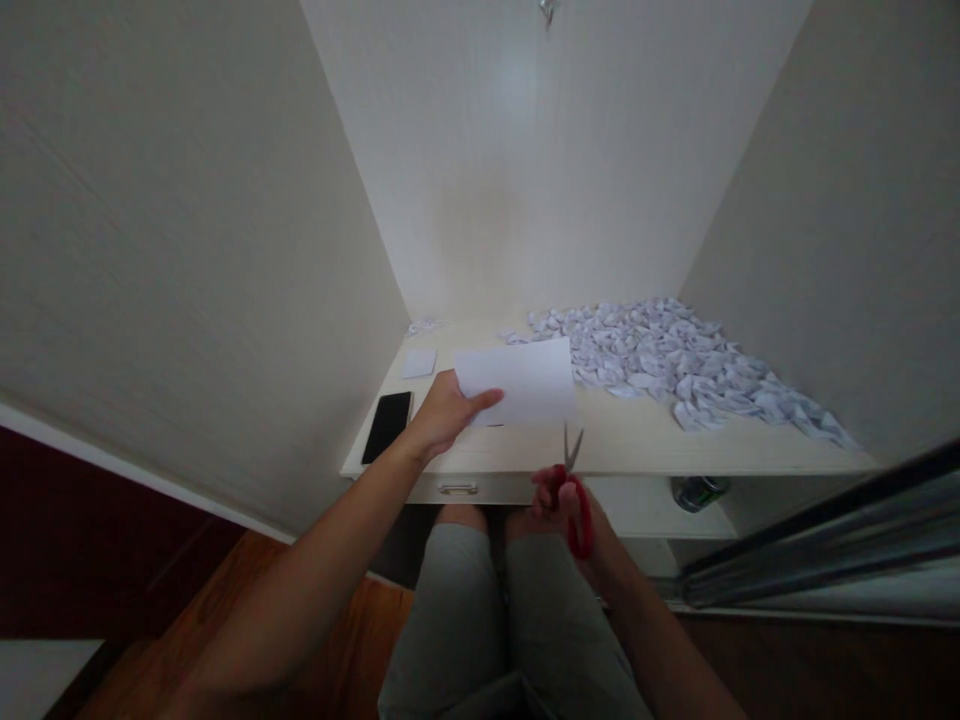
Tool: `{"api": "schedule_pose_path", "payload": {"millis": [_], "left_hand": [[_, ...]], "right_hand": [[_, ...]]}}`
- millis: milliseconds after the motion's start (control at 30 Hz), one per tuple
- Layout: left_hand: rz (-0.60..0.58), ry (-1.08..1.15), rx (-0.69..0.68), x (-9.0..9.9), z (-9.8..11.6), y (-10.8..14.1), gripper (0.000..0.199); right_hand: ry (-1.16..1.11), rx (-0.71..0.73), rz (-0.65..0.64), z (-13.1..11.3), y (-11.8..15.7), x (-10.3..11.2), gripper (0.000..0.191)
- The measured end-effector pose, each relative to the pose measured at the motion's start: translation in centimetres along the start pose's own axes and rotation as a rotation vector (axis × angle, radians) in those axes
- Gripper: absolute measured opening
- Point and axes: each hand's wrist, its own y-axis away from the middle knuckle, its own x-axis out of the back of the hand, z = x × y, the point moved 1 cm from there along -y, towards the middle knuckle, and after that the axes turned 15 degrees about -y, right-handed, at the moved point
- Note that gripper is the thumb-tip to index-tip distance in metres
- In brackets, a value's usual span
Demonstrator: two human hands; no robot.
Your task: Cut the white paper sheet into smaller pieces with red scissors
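White sheet (529, 380) runs left-right, left hand (444, 410) pinching its left end, right hand (568, 500) gripping open-bladed scissors (582, 540) off the near-right corner.

The phone (388, 427) lies at the left end of the bench (622, 440), with the card (419, 363) behind it and a few scraps (426, 326) in the back left corner. The sheet (532, 385), in the left hand (444, 412), is right of the phone. The paper strips (660, 365) spread along the back right. The scissors (571, 468) are in the right hand (562, 497), before the sheet. The drawer (427, 489) sits under the front edge, left of the can (697, 492).
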Motion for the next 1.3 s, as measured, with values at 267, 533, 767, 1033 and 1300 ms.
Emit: {"api": "schedule_pose_path", "payload": {"millis": [267,533,767,1033,1300], "left_hand": [[0.003,-0.18,-0.017,-1.0,3.1,3.5,0.039],[0.029,-0.274,0.0,-1.3,3.1,5.0,0.037],[0.049,-0.239,-0.045,-1.0,3.0,5.0,0.039],[-0.02,-0.269,-0.034,-0.5,4.3,5.0,0.035],[-0.048,-0.234,-0.029,-0.2,4.0,5.2,0.034]], "right_hand": [[0.127,-0.152,-0.183,-1.4,2.2,-4.4,0.07],[0.187,-0.182,-0.11,-3.3,1.5,-6.7,0.058],[0.054,-0.231,-0.056,-4.1,1.6,-7.7,0.053],[0.036,-0.266,-0.021,-4.6,1.9,-8.6,0.06],[0.232,-0.219,-0.066,-3.9,1.6,-8.0,0.069]]}}
